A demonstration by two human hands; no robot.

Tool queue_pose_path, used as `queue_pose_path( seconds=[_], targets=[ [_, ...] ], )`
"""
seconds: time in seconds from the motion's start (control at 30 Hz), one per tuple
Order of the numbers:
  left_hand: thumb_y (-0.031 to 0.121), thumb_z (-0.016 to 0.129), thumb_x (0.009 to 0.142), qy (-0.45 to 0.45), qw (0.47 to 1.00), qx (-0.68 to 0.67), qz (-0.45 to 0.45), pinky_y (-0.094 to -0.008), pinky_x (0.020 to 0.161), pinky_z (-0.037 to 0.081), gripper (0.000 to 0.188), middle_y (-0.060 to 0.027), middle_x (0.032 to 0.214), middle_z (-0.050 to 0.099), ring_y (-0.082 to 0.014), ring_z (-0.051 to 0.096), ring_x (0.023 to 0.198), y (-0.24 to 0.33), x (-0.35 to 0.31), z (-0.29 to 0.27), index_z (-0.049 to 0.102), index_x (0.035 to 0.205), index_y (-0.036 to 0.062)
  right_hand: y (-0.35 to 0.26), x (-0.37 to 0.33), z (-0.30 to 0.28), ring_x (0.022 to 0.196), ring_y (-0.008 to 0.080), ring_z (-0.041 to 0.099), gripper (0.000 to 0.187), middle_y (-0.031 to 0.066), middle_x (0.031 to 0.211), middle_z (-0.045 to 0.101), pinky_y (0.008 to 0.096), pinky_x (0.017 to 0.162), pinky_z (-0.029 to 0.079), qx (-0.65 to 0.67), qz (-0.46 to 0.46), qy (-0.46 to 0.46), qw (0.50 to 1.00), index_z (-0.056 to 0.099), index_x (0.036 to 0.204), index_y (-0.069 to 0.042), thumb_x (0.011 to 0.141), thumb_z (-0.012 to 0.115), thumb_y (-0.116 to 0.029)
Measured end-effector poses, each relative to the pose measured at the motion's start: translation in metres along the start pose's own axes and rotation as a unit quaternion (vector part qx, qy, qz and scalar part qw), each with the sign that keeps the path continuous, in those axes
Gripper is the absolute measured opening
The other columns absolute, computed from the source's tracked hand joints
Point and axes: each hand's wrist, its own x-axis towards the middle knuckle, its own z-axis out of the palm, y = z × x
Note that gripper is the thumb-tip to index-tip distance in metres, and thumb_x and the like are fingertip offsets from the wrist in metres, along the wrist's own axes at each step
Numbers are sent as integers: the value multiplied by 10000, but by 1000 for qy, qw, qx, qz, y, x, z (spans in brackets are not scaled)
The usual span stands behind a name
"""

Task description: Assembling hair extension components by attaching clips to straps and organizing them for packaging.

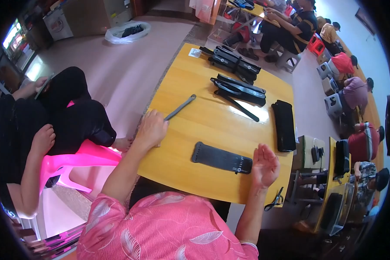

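The left hand (151,129) grips a slim grey strip (180,107), apparently mid-handling. The right hand (265,169), fingers open beside a flat dark-grey panel (219,158), probably needs to steady that panel next.

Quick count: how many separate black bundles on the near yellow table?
3: a far bundle at the far end of the yellow table, a middle bundle just nearer, and a right bundle by the right edge. Others may be hidden underneath.
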Motion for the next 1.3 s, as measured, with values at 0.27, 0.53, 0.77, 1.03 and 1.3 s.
queue_pose_path(
  seconds=[0.27, 0.53, 0.77, 1.03, 1.3],
  targets=[
    [23, 558, 830, 18, 941, -221, 254, -426, 663, 465, 89, -180, 822, 548, -370, 557, 781, 78, -28, -27, 542, 902, -26, 59, -13, 97, 779, 146, 632, 231, 106, 944, 648, 239, 601, 473, -437, 190, -20, 879, 608, 1072, 33, 896, 592, -116],
    [21, 616, 848, -149, 817, -556, 29, -296, 668, 518, 228, -139, 917, 631, -224, 649, 774, 95, -91, -43, 578, 1063, -44, 65, -19, 115, 609, 117, 569, 148, 87, 829, 625, 233, 545, 447, -325, 161, 114, 925, 600, 943, 24, 900, 592, -118],
    [-28, 614, 844, -160, 601, -775, -113, -288, 697, 537, 224, -130, 924, 644, -213, 662, 789, 88, -87, -52, 593, 1067, -41, 61, -31, 115, 777, 213, 604, 200, 178, 1058, 585, 298, 663, 508, -185, 105, 33, 977, 535, 1070, 48, 908, 516, -65],
    [-19, 608, 861, -118, 578, -805, -67, -256, 737, 509, 272, -113, 1015, 635, -172, 635, 873, 98, -89, -58, 560, 1129, -27, 64, -49, 124, 823, 217, 599, 222, 177, 1061, 582, 311, 722, 506, -137, 134, 35, 981, 536, 1094, 50, 902, 504, -57],
    [18, 644, 849, -50, 654, -755, -17, -273, 858, 486, 310, -124, 1111, 628, -146, 614, 935, 102, -84, -77, 549, 1142, -14, 86, -65, 129, 814, 208, 586, 308, 104, 919, 644, 314, 752, 447, 10, 306, 45, 951, 593, 1060, -27, 938, 475, -284]
  ],
)
